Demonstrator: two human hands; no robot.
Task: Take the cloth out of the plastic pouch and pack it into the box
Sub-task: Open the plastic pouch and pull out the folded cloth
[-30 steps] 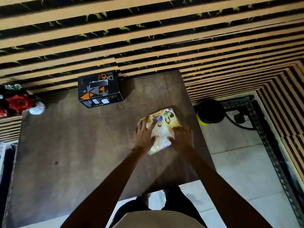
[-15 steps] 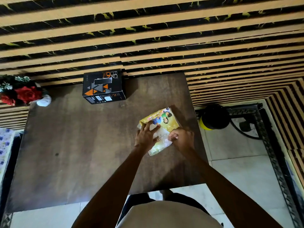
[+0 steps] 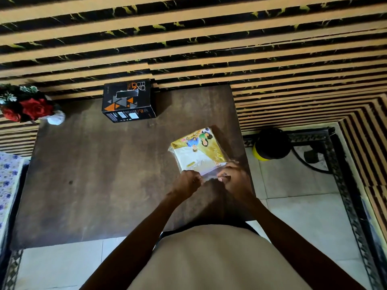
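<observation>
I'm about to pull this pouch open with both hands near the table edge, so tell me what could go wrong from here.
1. The plastic pouch sits near the table's right edge; a hard tug by the left hand and right hand could send it to the floor.
2. The film may tear unevenly and snag the cloth inside.
3. The box looks closed and sits far off.

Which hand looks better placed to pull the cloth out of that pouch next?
Probably the right hand: its fingers sit at the pouch mouth's near edge, closer to the middle. The left hand pinches the corner and could steady the plastic. Both grip the pouch; the box stands far, toward the left.
</observation>
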